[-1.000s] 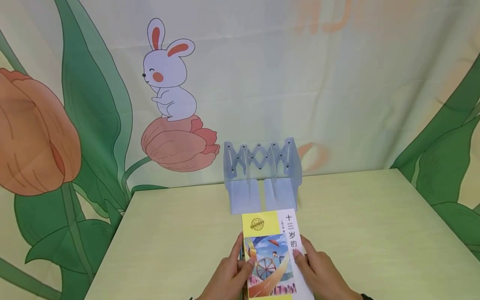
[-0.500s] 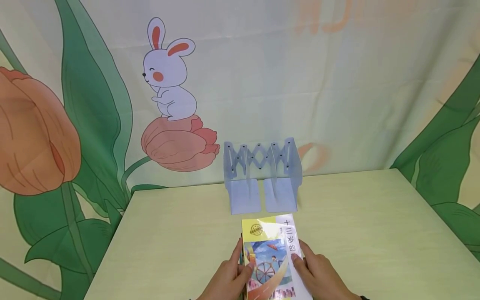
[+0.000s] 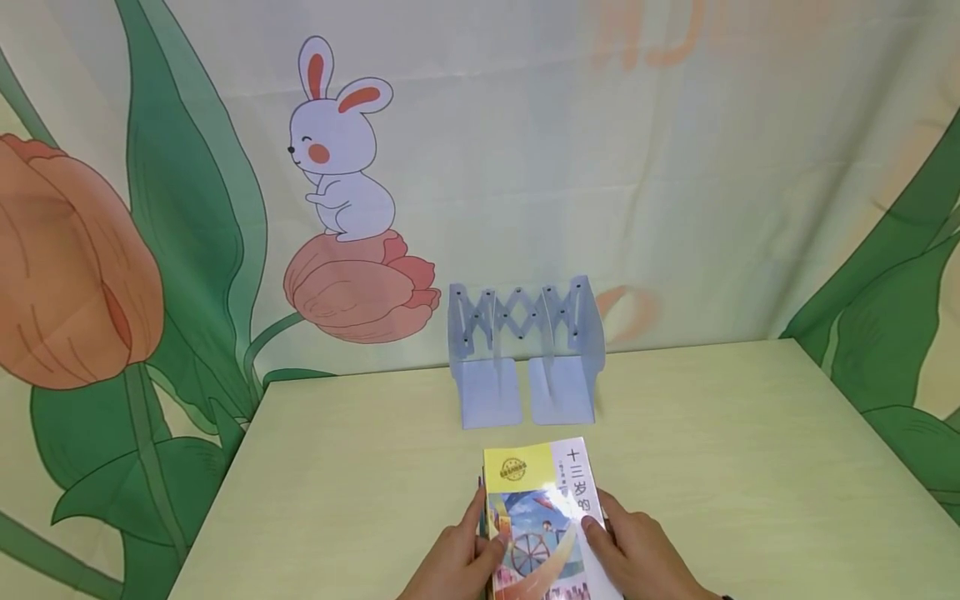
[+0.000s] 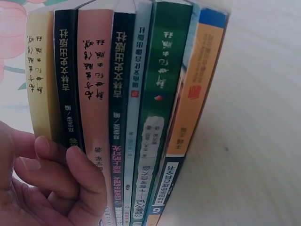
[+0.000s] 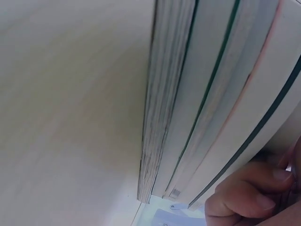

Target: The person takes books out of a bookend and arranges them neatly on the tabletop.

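Observation:
A stack of several books stands low in the head view, topped by a book with a yellow and white cover (image 3: 536,533). My left hand (image 3: 459,550) grips the stack's left side, thumb on the top cover. My right hand (image 3: 641,550) holds the right side, its thumb over the white strip. In the left wrist view, curled fingers (image 4: 70,181) lie against the spines near the yellow book; a green spine (image 4: 164,61) and an orange one (image 4: 197,84) sit lower in the stack. Page edges (image 5: 188,117) fill the right wrist view, with bent fingers (image 5: 244,193) beside them.
Behind the books, a blue-grey folding book rack (image 3: 491,396) with upright dividers stands at the table's back edge. The pale wooden table (image 3: 337,467) spreads to both sides. A curtain (image 3: 525,150) printed with a rabbit and tulips hangs behind it.
Both hands have drawn the books a little toward me, down in the head view, so the gap to the rack has widened. Their grip looks the same.

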A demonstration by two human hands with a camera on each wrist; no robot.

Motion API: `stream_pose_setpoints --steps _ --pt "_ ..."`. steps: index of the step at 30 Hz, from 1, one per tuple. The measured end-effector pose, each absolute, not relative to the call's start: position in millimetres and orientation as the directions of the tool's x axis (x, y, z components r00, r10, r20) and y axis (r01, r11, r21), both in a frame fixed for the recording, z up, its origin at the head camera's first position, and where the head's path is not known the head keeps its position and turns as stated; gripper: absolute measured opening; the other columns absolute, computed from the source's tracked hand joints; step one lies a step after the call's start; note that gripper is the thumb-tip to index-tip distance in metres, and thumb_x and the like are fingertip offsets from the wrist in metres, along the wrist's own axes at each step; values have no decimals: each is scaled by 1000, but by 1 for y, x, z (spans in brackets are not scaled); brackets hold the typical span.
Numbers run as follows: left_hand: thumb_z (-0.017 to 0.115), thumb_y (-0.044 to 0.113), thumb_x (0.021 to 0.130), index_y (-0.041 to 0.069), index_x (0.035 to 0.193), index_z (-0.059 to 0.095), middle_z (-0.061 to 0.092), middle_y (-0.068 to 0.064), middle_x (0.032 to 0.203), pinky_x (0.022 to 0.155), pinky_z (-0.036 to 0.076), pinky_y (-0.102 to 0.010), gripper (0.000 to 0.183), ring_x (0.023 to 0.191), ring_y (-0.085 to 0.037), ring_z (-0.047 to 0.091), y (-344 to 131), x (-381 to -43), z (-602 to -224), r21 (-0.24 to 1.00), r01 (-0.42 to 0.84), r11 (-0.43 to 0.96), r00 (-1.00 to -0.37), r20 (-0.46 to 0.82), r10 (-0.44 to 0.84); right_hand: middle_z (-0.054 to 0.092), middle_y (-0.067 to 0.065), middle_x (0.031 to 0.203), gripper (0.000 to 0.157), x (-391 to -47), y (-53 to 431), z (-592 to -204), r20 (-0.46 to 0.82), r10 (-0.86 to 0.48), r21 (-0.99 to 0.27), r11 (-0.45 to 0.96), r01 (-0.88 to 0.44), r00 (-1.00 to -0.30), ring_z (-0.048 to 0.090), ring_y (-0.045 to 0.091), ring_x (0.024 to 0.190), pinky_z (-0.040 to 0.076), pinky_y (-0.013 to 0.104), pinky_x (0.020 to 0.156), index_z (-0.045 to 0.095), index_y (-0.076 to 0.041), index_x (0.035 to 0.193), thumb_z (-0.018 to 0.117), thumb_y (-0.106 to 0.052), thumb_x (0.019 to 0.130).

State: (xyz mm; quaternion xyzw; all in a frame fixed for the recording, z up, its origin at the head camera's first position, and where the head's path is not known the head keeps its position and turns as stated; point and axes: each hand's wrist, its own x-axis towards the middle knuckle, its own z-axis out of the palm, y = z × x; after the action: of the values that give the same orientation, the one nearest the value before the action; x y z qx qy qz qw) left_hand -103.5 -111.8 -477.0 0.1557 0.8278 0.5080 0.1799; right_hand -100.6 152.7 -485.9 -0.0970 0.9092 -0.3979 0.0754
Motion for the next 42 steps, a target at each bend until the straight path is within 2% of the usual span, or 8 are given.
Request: stream_pose_setpoints --steps 3,9,11,18,24,29,38,42 --pt "48 36 102 -9 154 8 45 10 53 49 33 -21 79 41 -3 30 -112 -103 -477 905 49 423 -881 -160 445 70 -10 84 52 -100 153 -486 -51 -239 -736 666 -126 -970 59 -4 65 48 22 64 46 -12 144 47 -43 102" --pt "47 33 103 -11 153 11 47 12 53 70 41 -19 76 42 -2 32 -114 -101 -478 903 51 427 -874 -166 456 70 -11 79 47 -97 152 -487 35 -240 -711 676 -192 -970 56 -5 63 48 22 64 47 -11 143 52 -33 101" --pt "47 33 103 -11 153 12 45 12 52 71 41 -20 75 42 -2 31 -114 -101 -478 904 47 424 -874 -168 455 69 -12 78 49 -97 151 -487 43 -241 -710 675 -199 -970 56 -6 63 48 22 64 46 -11 144 53 -32 101" --pt "46 33 102 -8 153 16 43 11 49 60 42 -20 73 38 -4 28 -113 -102 -477 900 19 436 -882 -191 431 71 -8 82 52 -98 150 -487 -6 -237 -716 679 -162 -971 57 -5 65 48 22 64 44 -10 145 55 -33 100" --pt "48 40 100 -5 152 28 40 11 47 42 25 -25 71 39 -5 29 -109 -101 -476 819 60 570 -919 -178 352 66 -12 73 63 -100 151 -485 -100 -221 -722 687 -82 -970 55 -2 64 45 21 63 35 -13 150 58 -40 98" --pt "49 41 99 -4 151 32 42 11 49 41 26 -26 71 40 -6 33 -107 -100 -476 780 72 622 -933 -169 319 57 -13 63 68 -101 150 -483 -131 -213 -732 679 -51 -968 55 -1 61 43 21 63 30 -14 152 58 -42 97" --pt "48 42 100 -4 151 31 37 12 47 41 22 -26 71 40 -6 27 -107 -99 -477 773 74 630 -931 -172 321 57 -4 61 75 -100 148 -484 -191 -199 -788 615 30 -961 59 8 54 44 23 49 23 -19 155 63 -38 95" --pt "48 41 100 -4 151 31 37 12 47 41 21 -26 70 39 -6 27 -106 -99 -477 766 80 638 -935 -165 315 50 -6 58 72 -100 148 -483 -181 -174 -741 671 18 -968 52 5 52 40 21 51 29 -17 154 62 -41 94"
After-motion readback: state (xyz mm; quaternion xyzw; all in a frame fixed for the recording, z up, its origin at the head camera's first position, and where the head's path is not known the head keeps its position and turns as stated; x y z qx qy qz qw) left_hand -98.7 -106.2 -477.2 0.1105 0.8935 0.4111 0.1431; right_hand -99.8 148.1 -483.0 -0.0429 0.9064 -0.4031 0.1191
